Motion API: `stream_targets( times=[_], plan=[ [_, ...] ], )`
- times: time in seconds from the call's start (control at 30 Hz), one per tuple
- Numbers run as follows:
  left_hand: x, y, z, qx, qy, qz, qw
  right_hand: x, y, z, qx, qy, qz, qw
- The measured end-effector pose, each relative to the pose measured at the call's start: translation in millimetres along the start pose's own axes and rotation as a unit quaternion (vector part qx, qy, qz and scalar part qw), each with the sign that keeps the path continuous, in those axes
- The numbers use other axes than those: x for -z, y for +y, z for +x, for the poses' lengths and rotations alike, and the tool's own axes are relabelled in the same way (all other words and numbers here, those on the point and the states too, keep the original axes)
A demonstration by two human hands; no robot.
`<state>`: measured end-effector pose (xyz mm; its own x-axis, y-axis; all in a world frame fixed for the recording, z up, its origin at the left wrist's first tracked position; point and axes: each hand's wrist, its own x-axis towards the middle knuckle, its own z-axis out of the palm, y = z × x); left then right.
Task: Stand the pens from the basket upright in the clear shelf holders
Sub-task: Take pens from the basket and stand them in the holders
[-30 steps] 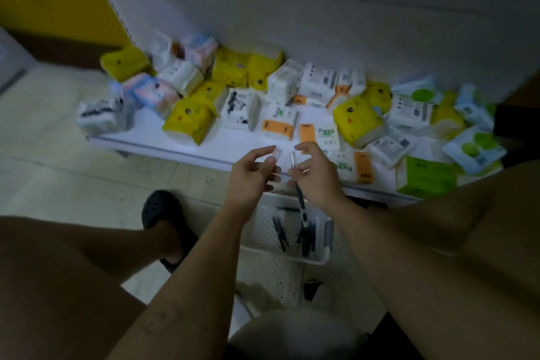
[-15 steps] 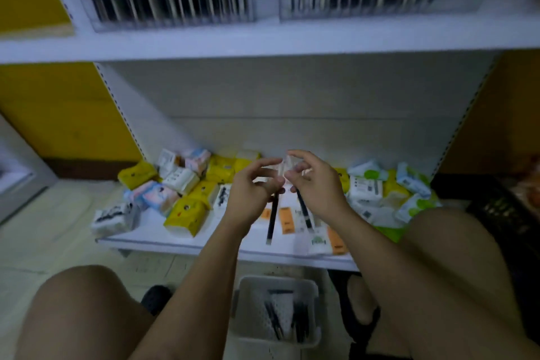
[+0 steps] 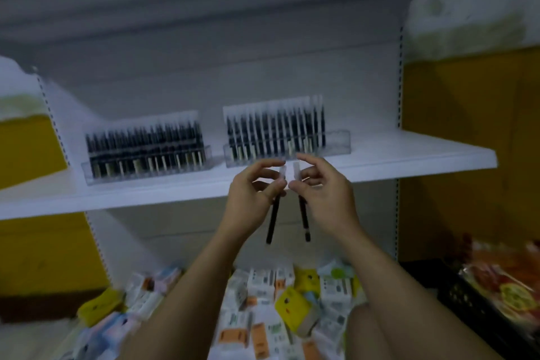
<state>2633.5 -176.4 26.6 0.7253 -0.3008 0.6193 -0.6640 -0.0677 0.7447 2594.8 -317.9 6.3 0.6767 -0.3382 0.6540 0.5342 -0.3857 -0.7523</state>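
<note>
Pens (image 3: 271,223) half hidden by fingers (image 3: 260,167); holders (image 3: 336,144) blurred.

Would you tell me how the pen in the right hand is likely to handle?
The pen is probably stiff and light: it hangs straight from a fingertip pinch of the right hand. Its slim, smooth-looking barrel might slip, or roll if laid flat. At the empty right end of the clear holder it could tip unless leaned on the pens there.

Left hand (image 3: 251,193) grips pen (image 3: 273,218), right hand (image 3: 327,193) another pen (image 3: 304,219); holders (image 3: 336,145) beyond.
</note>
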Motion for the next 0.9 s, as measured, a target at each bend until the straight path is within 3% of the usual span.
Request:
stream_targets(
  times=[0.47,0.67,0.9],
  plan=[
    [-54.4,61.4,124.7,-0.098,-0.007,0.099,0.99,83.5,-24.6,121.3,0.095,0.066,-0.064,0.991],
    [-71.0,60.8,180.6,-0.122,0.014,0.104,0.987,89.9,-5.1,175.2,0.106,0.109,-0.061,0.986],
    [-80.7,43.0,226.1,-0.147,0.036,0.142,0.978,73.0,15.6,219.5,0.112,0.105,-0.051,0.987]
  ],
)
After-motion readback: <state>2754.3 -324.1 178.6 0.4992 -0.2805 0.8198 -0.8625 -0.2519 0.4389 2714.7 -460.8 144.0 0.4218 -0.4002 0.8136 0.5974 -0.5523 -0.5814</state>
